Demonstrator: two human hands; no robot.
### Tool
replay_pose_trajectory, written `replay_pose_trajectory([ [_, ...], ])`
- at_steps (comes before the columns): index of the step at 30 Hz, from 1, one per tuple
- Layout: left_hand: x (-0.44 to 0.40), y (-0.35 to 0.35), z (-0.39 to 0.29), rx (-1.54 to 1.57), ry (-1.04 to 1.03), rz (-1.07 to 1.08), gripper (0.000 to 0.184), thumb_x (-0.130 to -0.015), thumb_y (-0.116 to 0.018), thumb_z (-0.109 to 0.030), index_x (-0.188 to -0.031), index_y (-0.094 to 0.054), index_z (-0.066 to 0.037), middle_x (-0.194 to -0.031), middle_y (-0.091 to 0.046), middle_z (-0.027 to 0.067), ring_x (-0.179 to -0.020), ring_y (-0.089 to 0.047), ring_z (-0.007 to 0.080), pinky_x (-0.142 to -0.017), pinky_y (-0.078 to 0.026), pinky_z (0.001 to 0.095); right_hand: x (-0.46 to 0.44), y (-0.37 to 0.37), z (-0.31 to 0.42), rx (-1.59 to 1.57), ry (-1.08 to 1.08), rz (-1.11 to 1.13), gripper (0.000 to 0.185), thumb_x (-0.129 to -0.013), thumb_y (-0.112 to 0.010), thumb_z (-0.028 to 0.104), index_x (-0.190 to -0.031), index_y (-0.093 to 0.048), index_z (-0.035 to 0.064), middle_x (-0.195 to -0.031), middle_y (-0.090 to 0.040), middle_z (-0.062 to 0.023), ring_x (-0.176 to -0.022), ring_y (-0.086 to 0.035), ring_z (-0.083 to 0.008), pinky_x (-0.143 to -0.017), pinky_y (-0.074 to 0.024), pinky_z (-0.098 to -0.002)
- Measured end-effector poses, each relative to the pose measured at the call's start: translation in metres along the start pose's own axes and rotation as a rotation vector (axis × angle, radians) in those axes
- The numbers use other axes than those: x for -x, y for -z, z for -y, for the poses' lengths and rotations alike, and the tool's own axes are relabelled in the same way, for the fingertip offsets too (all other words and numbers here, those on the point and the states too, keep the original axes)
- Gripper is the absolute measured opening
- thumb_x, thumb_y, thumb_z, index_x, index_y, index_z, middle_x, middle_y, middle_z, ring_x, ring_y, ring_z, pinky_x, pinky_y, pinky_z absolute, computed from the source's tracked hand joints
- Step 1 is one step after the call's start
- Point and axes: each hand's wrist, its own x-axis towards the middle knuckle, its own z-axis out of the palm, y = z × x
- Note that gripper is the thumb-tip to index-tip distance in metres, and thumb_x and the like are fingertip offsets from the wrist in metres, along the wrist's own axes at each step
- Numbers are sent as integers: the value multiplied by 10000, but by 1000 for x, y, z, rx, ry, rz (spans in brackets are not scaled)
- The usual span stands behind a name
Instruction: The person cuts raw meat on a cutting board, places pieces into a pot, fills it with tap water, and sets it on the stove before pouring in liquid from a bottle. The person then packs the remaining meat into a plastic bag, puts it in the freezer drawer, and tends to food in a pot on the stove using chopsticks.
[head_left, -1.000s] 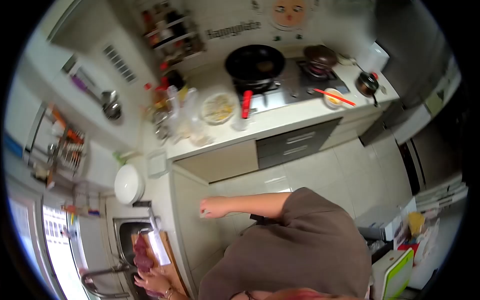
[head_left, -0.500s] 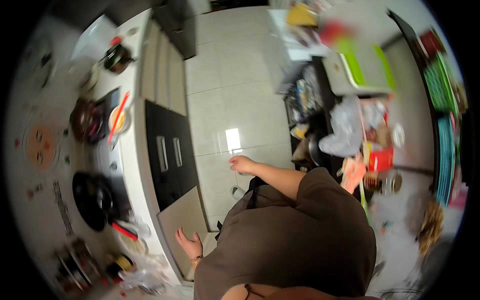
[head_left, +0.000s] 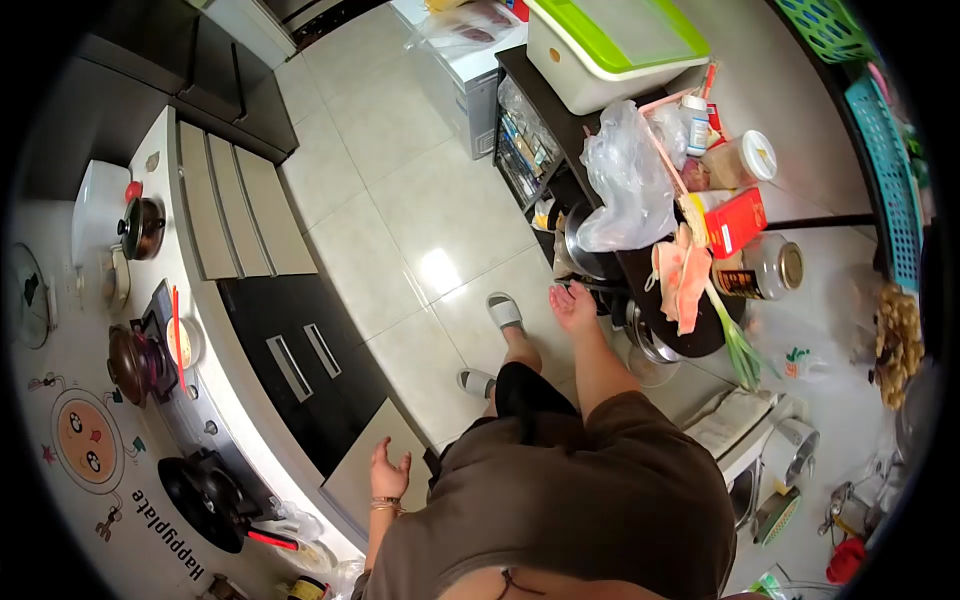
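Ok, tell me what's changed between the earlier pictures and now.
The person has turned right. The left hand has let go of the meat and is now by the beige cabinet panel, empty. The right hand, seemingly empty, has swung across to beside the dark shelf unit. The wok and the red chopsticks across the bowl stayed put.

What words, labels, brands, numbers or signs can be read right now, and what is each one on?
"Happyplate": black lettering on the white wall, beside the cartoon face.
Too small or blurred to read: print on the red box, the white bottle and the lidded jar.
No number is legible.
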Motion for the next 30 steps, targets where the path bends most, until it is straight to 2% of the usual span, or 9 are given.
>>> replay_pose_trajectory([
  [3, -16, -6, -18, -32, 28, 80, 490, -789, -667, -201, -1221, -492, -51, -1208, -539, 178, -1126, -500, 360, -948, -421, 415, -39, -38, -13, -10, -82, 211, 424, -874, -557, 202, -1209, -358, 36, -1220, -468, -115, -1081, -503, -334, -861, -466, -447],
  [7, -34, -3, -38, 6, 143, 139, 468, -796, -664, -235, -1201, -514, -56, -1207, -542, 177, -1120, -506, 351, -941, -427, 410, -100, -110, -27, -456, 59, 123, 359, -835, -567, 330, -1069, -493, 68, -1138, -500, -76, -1013, -539, -318, -823, -467, -434],
  [9, -32, -6, -39, 3, 187, 147, 463, -803, -656, -248, -1201, -517, -58, -1206, -543, 176, -1110, -515, 348, -934, -432, 409, -129, -126, -11, -560, 39, 77, 326, -839, -525, 325, -1036, -580, 71, -1035, -605, -75, -931, -588, -276, -787, -493, -408],
  [12, -28, -16, -29, 48, 230, 154, 429, -810, -643, -247, -1183, -542, -62, -1181, -567, 167, -1076, -550, 326, -904, -454, 404, -139, -146, 2, -597, 59, 20, 281, -879, -414, 198, -1047, -602, 75, -968, -647, -77, -874, -628, -243, -746, -525, -349],
  [16, -20, -31, -22, 79, 249, 182, 397, -817, -634, -229, -1172, -559, -69, -1149, -595, 159, -1060, -575, 300, -856, -485, 394, -146, -128, 1, -591, -76, -15, 303, -901, -356, 219, -1019, -607, 95, -928, -659, -53, -782, -644, -215, -643, -537, -284],
  [19, -17, -35, -26, 138, 230, 195, 366, -832, -619, -200, -1169, -562, -69, -1144, -600, 155, -1045, -587, 288, -825, -503, 375, -143, -97, -29, -507, 98, -256, 266, -909, -380, 230, -968, -613, 116, -920, -655, -31, -804, -633, -193, -642, -526, -281],
  [21, -21, -35, -22, 189, 202, 174, 347, -841, -608, -179, -1167, -564, -66, -1145, -602, 150, -1038, -593, 281, -811, -510, 362, -126, -64, -51, -158, 125, -286, 243, -920, -394, 240, -947, -608, 128, -901, -649, -12, -832, -619, -174, -630, -509, -274],
  [23, -16, -38, -9, 240, 189, 143, 335, -849, -599, -162, -1166, -564, -60, -1149, -602, 145, -1033, -596, 275, -802, -514, 352, -111, -31, -69, -21, 154, -240, 242, -917, -361, 186, -913, -594, 122, -920, -632, -23, -835, -599, -170, -604, -517, -311],
  [30, 1, -34, 22, 300, 173, 132, 341, -859, -599, -184, -1168, -555, -48, -1122, -618, 131, -1015, -609, 254, -821, -507, 341, -1, 31, -114, 592, 228, 7, 193, -793, -514, -88, -889, -617, 43, -895, -655, -106, -768, -658, -221, -688, -553, -345],
])
